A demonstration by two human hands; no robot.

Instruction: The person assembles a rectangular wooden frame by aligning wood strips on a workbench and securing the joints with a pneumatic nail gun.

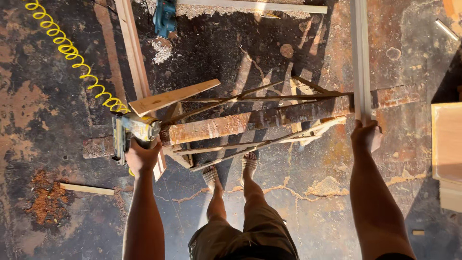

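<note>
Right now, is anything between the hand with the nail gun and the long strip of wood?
Yes. The left hand holds the nail gun; the right hand holds the strip. The sawhorse beam spans the gap between them.

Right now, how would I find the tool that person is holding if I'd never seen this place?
Start at the long, worn wooden sawhorse stretched across the dusty floor. Follow its beam to the end nearest the bright yellow coiled hose, where the left hand grips a metal nail gun pressed against a pale plank. It is the only shiny grey tool there, joined to that curly hose.
</note>
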